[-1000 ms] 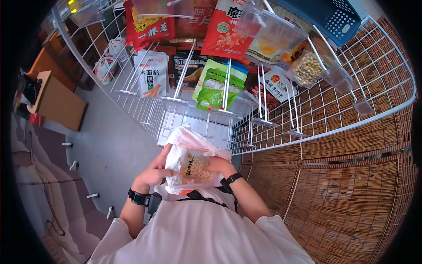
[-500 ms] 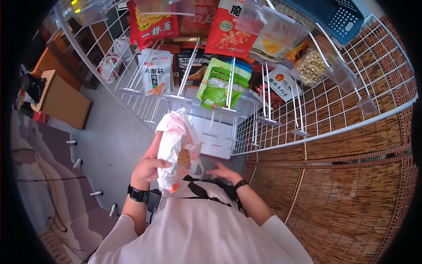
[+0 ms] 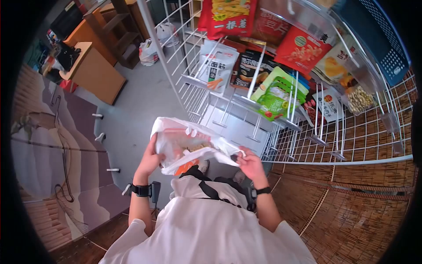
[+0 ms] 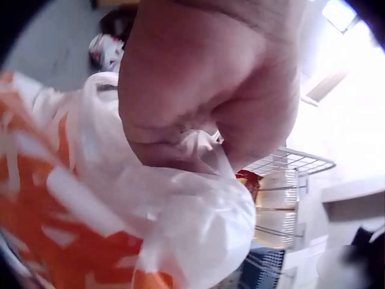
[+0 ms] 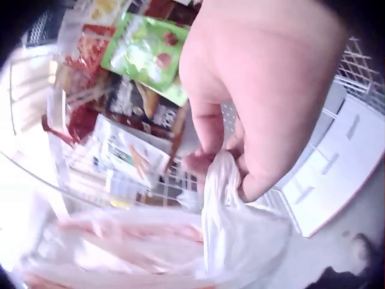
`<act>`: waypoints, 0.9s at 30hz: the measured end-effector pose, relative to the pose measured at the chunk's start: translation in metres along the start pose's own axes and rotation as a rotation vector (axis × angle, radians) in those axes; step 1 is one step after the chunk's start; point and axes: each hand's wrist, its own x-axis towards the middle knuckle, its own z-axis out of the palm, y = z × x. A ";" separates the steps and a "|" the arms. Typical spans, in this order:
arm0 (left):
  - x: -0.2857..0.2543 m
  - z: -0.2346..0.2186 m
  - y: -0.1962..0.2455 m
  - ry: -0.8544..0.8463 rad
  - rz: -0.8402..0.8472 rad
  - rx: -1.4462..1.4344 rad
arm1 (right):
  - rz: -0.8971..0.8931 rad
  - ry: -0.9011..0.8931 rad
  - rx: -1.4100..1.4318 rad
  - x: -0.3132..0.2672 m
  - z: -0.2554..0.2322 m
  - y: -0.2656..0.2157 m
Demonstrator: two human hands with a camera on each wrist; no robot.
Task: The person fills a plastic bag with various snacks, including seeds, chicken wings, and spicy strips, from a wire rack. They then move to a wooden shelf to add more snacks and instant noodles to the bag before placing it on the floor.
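Plainly, the step in hand was holding the plastic bag (image 3: pixel 187 147) open, and it hung in front of the person's chest, below the wire rack (image 3: pixel 307 145) of snack packets. At left, the left hand (image 3: pixel 148 160) had its fingers curled round the bag's near rim; the left wrist view showed crumpled film bunched in that grip. At right, the right hand (image 3: pixel 250 163) pinched the other handle (image 5: pixel 219 180) between thumb and fingers. To do it well, I judged that both grips should have pulled gently apart and level, keeping the mouth wide without tearing the thin film, so the packet (image 3: pixel 198 146) inside stayed low.
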 end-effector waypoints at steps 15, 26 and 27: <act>0.046 0.041 -0.062 -0.299 0.150 1.004 | -0.423 0.233 -0.815 -0.141 0.134 -0.006; 0.016 0.191 -0.041 -0.504 0.380 1.421 | -0.674 0.283 -0.689 -0.273 0.117 -0.026; 0.017 0.205 -0.041 -0.468 0.476 1.566 | -0.716 0.328 -0.693 -0.285 0.112 -0.026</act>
